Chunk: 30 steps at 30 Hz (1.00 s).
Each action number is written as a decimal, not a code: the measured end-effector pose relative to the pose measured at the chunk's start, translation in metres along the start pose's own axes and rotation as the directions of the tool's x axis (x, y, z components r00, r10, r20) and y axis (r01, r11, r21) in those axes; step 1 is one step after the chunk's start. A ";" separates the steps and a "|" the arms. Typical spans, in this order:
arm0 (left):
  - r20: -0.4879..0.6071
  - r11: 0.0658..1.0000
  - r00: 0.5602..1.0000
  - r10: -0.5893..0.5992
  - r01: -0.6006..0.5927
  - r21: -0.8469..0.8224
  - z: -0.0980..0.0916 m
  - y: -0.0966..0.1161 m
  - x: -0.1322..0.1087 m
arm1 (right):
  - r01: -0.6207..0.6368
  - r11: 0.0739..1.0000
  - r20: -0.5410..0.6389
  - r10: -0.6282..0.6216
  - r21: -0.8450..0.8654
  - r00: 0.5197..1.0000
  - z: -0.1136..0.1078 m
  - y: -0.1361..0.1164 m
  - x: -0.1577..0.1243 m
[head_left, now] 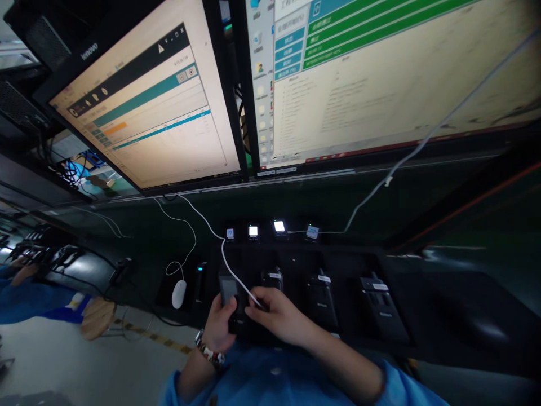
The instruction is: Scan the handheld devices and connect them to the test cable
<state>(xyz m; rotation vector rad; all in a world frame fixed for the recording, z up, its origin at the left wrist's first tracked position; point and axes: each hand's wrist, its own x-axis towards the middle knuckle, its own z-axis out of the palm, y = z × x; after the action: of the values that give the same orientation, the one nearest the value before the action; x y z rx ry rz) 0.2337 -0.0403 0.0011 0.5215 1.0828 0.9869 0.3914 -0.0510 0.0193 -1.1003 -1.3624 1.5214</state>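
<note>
Nearest in, at six o'clock: blue sleeves, a beaded bracelet (210, 353) on the left wrist. Left hand (220, 327) wrapped round the lower body of a dark handheld device (230, 299), thumb up along its edge, fingers closed on it. Right hand (276, 316) just beside, at three o'clock of the device, fingertips pinched shut on the plug end of a white cable (236, 276) and pressed against the device's side.

Device judged rigid, compact, light enough for one hand; smooth plastic casing, likely a bit slippery, screen face the fragile part. Best held by the flanks, low down, as now. Cable soft and springy, plug the only firm place to pinch.

Further out on the dark tabletop (448, 304): at nine o'clock of the hands a white mouse (178, 294); at two o'clock a row of similar black handsets (376, 304) lying flat, well apart from the hands. At twelve o'clock, four small lit displays (279, 226) in a line, cable running up past them.

Farthest, two large monitors (380, 79) lit with pale windows. Far at nine o'clock, another person's blue sleeve (25, 301).
</note>
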 end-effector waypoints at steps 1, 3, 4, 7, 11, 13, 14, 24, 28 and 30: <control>-0.019 1.000 1.000 0.003 -0.003 -0.006 0.000 -0.002 0.000 | -0.013 1.000 -0.009 0.013 0.001 1.000 0.000 0.000 0.001; -0.072 1.000 0.997 0.013 -0.014 -0.018 -0.002 -0.005 0.001 | -0.039 0.999 -0.037 0.037 -0.034 0.999 -0.001 0.001 0.002; -0.092 1.000 0.996 0.018 -0.021 -0.022 -0.003 -0.007 0.001 | -0.049 0.997 -0.051 0.046 -0.061 0.998 -0.001 0.001 0.003; -0.106 0.999 0.994 0.035 -0.036 -0.008 -0.006 -0.008 0.003 | -0.051 0.992 -0.054 0.045 -0.114 0.998 -0.002 0.002 0.005; -0.052 0.999 0.998 0.030 -0.028 0.043 -0.007 -0.005 0.003 | -0.065 0.998 -0.009 0.065 -0.023 0.998 -0.006 0.005 0.009; -0.029 0.999 1.000 0.010 -0.008 0.043 -0.007 -0.004 0.003 | -0.139 0.984 -0.003 0.140 0.109 0.990 -0.006 0.006 0.009; -0.025 0.999 1.000 0.003 -0.002 0.034 -0.007 -0.004 0.004 | -0.179 0.967 -0.004 0.182 0.183 0.983 -0.005 0.007 0.009; 0.027 0.981 0.994 0.104 -0.098 -0.168 0.002 0.004 0.007 | -0.246 0.896 -0.065 0.289 0.371 0.955 0.009 0.007 -0.001; 0.032 0.974 0.999 -0.039 0.045 -0.223 0.007 0.011 0.004 | -0.030 0.936 -0.184 0.100 0.350 0.978 -0.003 -0.001 0.001; -0.007 0.967 0.996 -0.094 0.090 -0.238 0.009 0.012 0.003 | 0.023 0.962 -0.122 0.011 0.273 0.992 -0.006 -0.003 0.003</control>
<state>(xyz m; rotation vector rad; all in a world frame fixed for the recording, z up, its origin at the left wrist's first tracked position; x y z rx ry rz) 0.2374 -0.0308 0.0122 0.2655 0.9798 1.0239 0.3959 -0.0464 0.0223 -0.9961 -1.0347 1.5568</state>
